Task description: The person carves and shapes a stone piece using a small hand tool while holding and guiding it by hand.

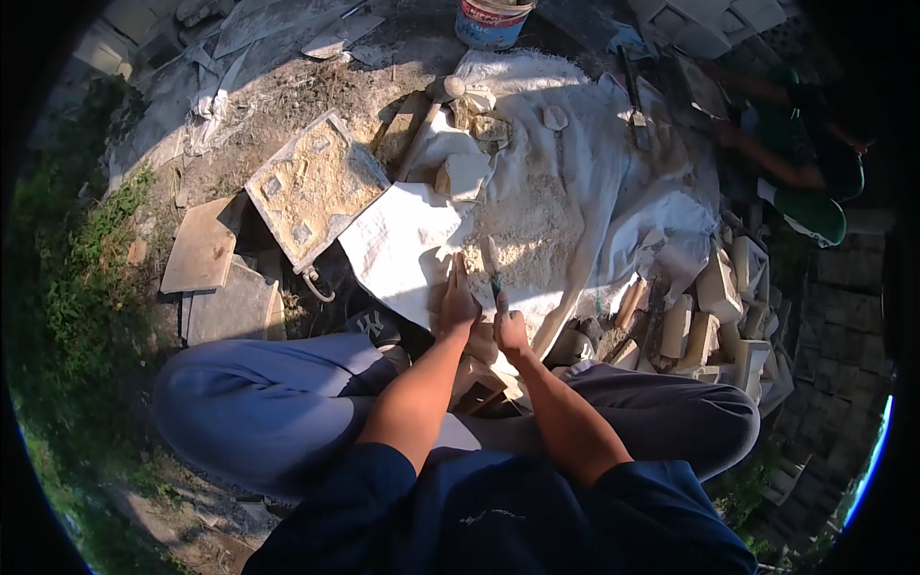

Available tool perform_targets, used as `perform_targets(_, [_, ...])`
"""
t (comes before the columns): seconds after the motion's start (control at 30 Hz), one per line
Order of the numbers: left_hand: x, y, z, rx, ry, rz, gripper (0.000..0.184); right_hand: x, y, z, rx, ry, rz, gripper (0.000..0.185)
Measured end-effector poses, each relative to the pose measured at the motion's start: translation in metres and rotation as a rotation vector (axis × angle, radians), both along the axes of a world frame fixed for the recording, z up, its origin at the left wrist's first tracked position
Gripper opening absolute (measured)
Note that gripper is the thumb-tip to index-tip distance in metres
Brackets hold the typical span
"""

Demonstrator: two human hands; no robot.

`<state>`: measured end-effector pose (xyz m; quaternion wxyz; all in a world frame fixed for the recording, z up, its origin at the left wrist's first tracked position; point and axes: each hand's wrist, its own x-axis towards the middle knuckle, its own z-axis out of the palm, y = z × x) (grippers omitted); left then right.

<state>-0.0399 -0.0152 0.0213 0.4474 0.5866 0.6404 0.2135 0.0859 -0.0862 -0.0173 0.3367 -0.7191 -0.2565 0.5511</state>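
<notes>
My right hand point(511, 328) is closed around the dark handle of a narrow-bladed tool point(492, 257). Its flat blade points away from me over pale crumbs and powder point(537, 225). To its left, my left hand point(460, 309) reaches the same way with fingers stretched out, close to the white sheet point(398, 235). Whether anything small lies under those fingers is hidden. Beyond my hands sits a pale stone block point(464, 177), with a mallet point(454, 88) farther off, its long handle slanting down to the left.
A dusty square slab point(316, 187) lies left of the sheet, near leaning boards point(203, 244). Broken pale blocks point(719, 287) pile up at right. A labelled bucket point(492, 24) stands at the far side. Another person's arm point(781, 161) is in shadow at far right.
</notes>
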Motion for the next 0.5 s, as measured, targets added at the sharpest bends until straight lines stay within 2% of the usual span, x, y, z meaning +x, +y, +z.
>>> perform_targets(0.03, [0.006,-0.003,-0.005,0.102,0.050,0.016,0.074,0.001,0.005,0.033,-0.283,-0.044,0.062,0.077])
perform_targets(0.07, [0.002,-0.005,-0.020,0.245,0.061,-0.035,0.073,0.000,0.005,0.024,-0.300,-0.113,0.030,0.082])
perform_targets(0.13, [0.001,-0.005,-0.014,0.264,0.021,-0.026,0.073,0.007,0.007,0.028,-0.355,0.078,-0.011,0.082])
perform_targets(0.17, [0.000,-0.004,-0.014,0.260,0.021,-0.029,0.073,0.006,0.009,0.026,-0.299,0.012,-0.039,0.079])
perform_targets(0.23, [-0.001,-0.006,-0.019,0.481,0.159,-0.147,0.069,0.005,0.010,0.017,-0.196,-0.126,-0.080,0.071])
perform_targets(0.27, [0.000,-0.010,-0.020,0.477,0.156,-0.151,0.069,0.006,0.010,0.015,-0.200,-0.127,-0.083,0.071])
perform_targets(0.33, [0.000,-0.014,-0.021,0.507,0.595,-0.120,0.064,0.003,0.017,0.023,-0.045,-0.273,-0.078,0.067])
perform_targets(0.4, [-0.003,-0.012,-0.020,0.472,0.620,-0.128,0.061,0.005,0.022,0.043,-0.032,-0.288,-0.048,0.060])
perform_targets(0.47, [-0.002,-0.014,-0.009,0.450,0.619,-0.115,0.059,0.006,0.028,0.056,0.319,-0.335,-0.058,0.055])
perform_targets(0.5, [-0.003,-0.014,-0.003,0.436,0.576,-0.139,0.056,0.010,0.033,0.064,0.390,-0.283,-0.056,0.050])
